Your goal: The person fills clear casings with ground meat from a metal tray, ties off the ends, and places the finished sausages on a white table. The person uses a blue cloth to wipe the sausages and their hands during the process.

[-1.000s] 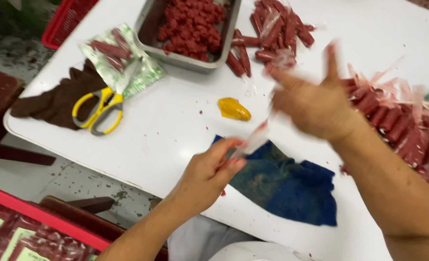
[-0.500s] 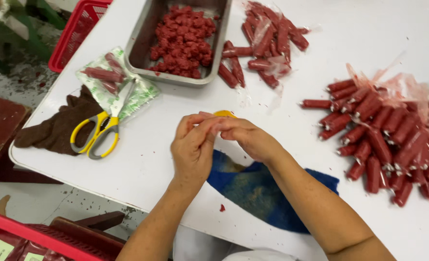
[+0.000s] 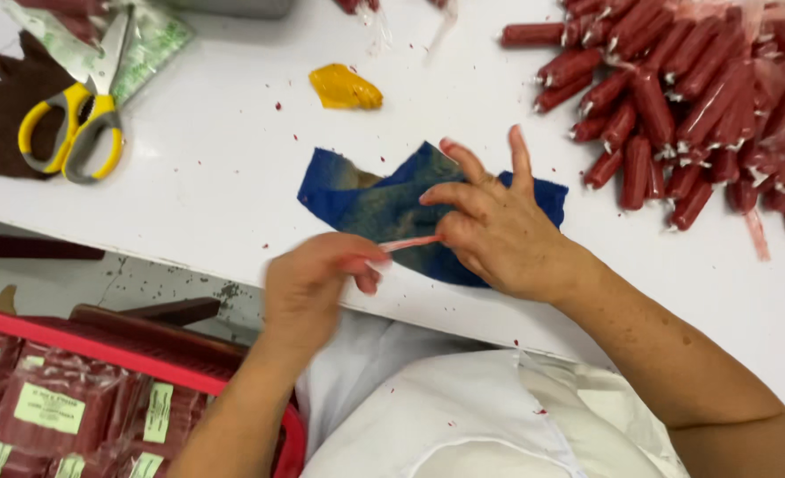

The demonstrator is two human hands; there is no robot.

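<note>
Your left hand and right hand pinch the two ends of a thin pink strip, fingers closed on it, stretched between them just over the blue cloth at the near edge of the white table; the right hand's other fingers are spread. A yellow scrap lies beyond the cloth; scissors sit far left; a pile of red sausages lies to the right, apart from your hands.

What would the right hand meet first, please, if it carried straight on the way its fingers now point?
The right hand points up-left over the blue cloth; beyond it probably the yellow scrap, though height is unclear.
</note>
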